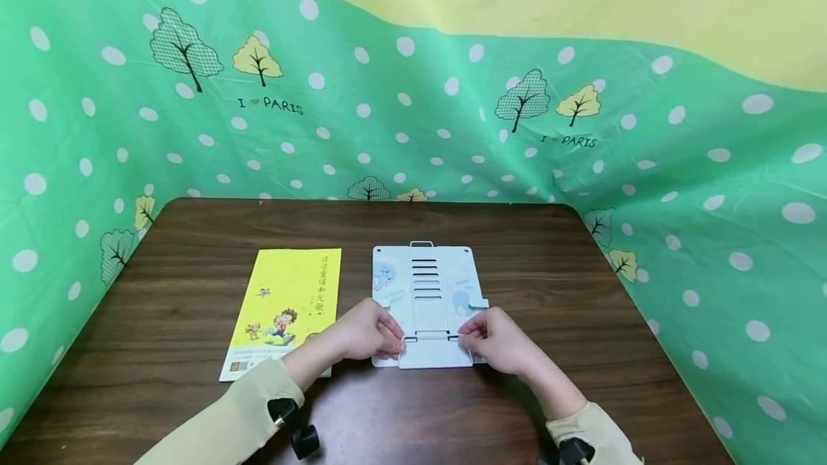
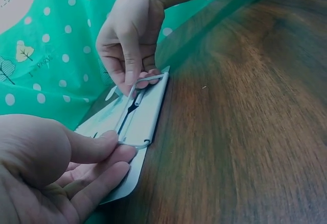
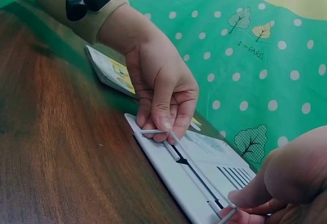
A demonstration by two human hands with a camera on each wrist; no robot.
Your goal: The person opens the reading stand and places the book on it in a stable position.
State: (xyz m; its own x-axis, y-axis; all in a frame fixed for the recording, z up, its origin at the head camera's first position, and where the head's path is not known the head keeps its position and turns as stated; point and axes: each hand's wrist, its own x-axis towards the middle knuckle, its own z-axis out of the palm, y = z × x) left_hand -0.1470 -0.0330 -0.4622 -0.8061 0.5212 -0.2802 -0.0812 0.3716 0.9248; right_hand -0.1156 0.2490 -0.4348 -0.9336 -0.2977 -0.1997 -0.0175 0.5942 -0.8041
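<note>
A light blue and white book stand (image 1: 459, 275) lies flat on the table, with slots down its middle and cartoon prints on its plate. My left hand (image 1: 368, 329) pinches the left corner of the stand's thin wire support (image 3: 199, 165) between thumb and fingers. At the opposite corner, my right hand (image 1: 497, 336) pinches the same wire. Both wrist views show the wire lifted at an angle off the plate, near the stand's front edge. The left wrist view has my left hand (image 2: 76, 162) close up and my right hand (image 2: 130, 40) beyond it.
A yellow children's book (image 1: 291, 293) lies left of the stand, its lower right part behind my left forearm. Everything rests on a dark wooden table (image 1: 549, 257). Behind and beside it hangs a green and yellow curtain (image 1: 400, 120) with white dots and trees.
</note>
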